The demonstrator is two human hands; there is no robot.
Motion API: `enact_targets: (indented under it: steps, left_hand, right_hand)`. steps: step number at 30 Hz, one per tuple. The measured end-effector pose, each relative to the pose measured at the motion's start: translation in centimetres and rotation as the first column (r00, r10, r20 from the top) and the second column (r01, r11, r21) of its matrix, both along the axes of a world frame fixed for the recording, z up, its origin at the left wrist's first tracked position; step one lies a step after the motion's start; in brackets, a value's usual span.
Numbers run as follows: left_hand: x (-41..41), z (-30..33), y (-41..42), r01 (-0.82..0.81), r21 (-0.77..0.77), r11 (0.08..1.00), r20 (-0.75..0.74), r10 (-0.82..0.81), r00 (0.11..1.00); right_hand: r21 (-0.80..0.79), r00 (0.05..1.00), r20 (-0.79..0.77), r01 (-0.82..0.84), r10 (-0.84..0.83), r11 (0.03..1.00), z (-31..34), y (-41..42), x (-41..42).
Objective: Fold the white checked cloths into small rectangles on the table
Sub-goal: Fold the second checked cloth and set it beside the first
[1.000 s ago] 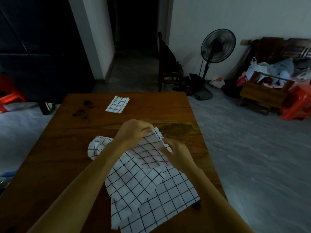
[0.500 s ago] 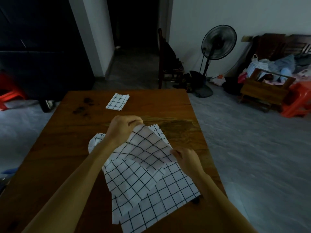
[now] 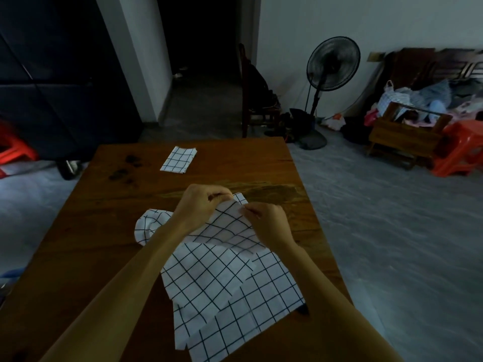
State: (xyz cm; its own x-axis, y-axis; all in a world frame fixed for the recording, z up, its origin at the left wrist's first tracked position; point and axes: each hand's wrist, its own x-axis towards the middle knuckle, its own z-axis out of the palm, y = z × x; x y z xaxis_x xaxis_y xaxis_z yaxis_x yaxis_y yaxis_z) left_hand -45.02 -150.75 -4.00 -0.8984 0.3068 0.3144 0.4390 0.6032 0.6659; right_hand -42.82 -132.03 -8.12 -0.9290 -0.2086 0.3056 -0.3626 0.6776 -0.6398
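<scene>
Several white checked cloths (image 3: 224, 291) lie spread and overlapping on the near half of the brown wooden table (image 3: 86, 244). My left hand (image 3: 201, 205) and my right hand (image 3: 266, 220) pinch the far edge of the top cloth (image 3: 230, 228) and hold it a little above the pile. The two hands are close together, almost touching. A crumpled cloth (image 3: 149, 226) pokes out to the left under my left forearm. One small folded checked cloth (image 3: 179, 159) rests at the far side of the table.
Dark stains (image 3: 122, 171) mark the far left of the table. Beyond it are a dark chair (image 3: 253, 100), a standing fan (image 3: 329, 74), a wooden crate (image 3: 402, 134) and red plastic stools (image 3: 460, 147). Grey floor lies to the right.
My right hand has moved up and left along the top cloth's edge, meeting my left hand near the far corner. The lifted cloth now bunches between both hands.
</scene>
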Motion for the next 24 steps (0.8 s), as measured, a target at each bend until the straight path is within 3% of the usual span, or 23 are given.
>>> enact_targets:
  steps: [7,13,19,24]
  left_hand:
    - [-0.5,-0.5,-1.8,-0.091,0.051,0.995,-0.036,0.093,0.995]
    - [-1.0,0.4,-1.4,-0.073,0.059,0.996,-0.038,0.075,0.996]
    - [-1.0,1.3,0.2,0.037,0.009,0.999,0.039,-0.037,0.999]
    - [-2.0,1.8,0.6,-0.081,-0.004,0.997,-0.031,0.08,0.996]
  right_hand:
    - [0.012,0.998,0.011,0.068,-0.068,0.998,-2.9,4.1,2.3]
    - [0.103,0.987,0.134,0.07,-0.084,0.992,-3.9,5.4,2.2]
    - [0.017,0.992,0.129,0.001,-0.003,1.0,-1.7,2.9,0.9]
    - [-0.009,0.978,0.208,-0.023,0.024,1.0,-0.4,2.2,0.3]
